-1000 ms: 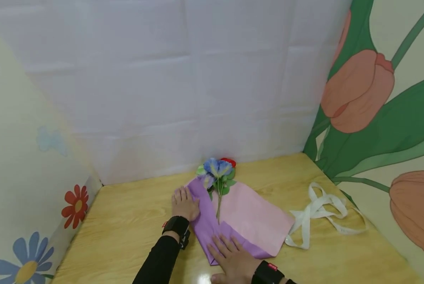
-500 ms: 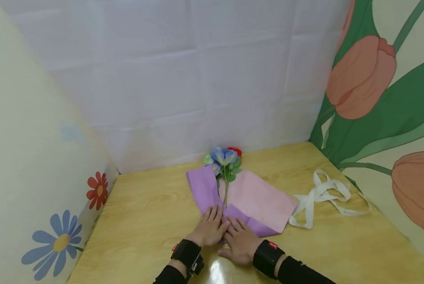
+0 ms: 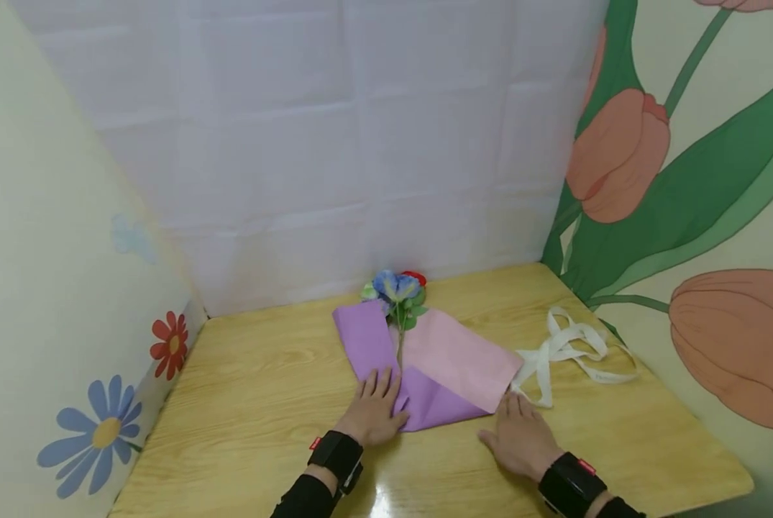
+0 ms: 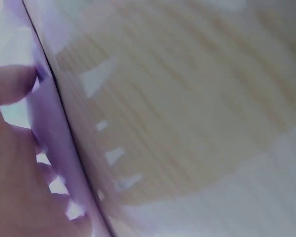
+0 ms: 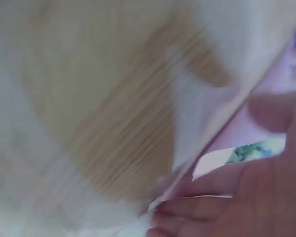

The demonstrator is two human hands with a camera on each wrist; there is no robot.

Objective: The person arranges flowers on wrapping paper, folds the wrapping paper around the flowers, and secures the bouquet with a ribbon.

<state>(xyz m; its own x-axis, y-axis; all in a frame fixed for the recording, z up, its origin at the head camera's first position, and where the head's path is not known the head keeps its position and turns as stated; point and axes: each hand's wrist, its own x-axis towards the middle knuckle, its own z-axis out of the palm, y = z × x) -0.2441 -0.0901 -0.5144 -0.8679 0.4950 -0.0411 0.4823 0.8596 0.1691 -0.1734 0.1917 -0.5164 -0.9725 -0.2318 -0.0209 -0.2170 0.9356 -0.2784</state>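
A sheet of wrapping paper, purple outside and pink inside (image 3: 454, 352), lies on the table with its left side and bottom folded inward. Artificial flowers (image 3: 395, 286), blue, red and pale green, rest on it, their stem running down into the purple fold (image 3: 365, 338). My left hand (image 3: 374, 414) presses on the lower end of that fold with fingers spread. At the paper's lower right corner, my right hand (image 3: 523, 435) reaches with extended fingers, the tips touching the edge. The right wrist view shows my right fingers (image 5: 207, 207) close along the paper's edge.
A loosely looped white ribbon (image 3: 564, 349) lies just right of the paper, close to its right corner. The wooden table (image 3: 263, 381) meets a white backdrop (image 3: 282, 180) behind and painted walls at both sides.
My left hand has come from the paper's upper left edge down to the lower fold and stays there. My right hand has moved from beside it to the paper's right corner.
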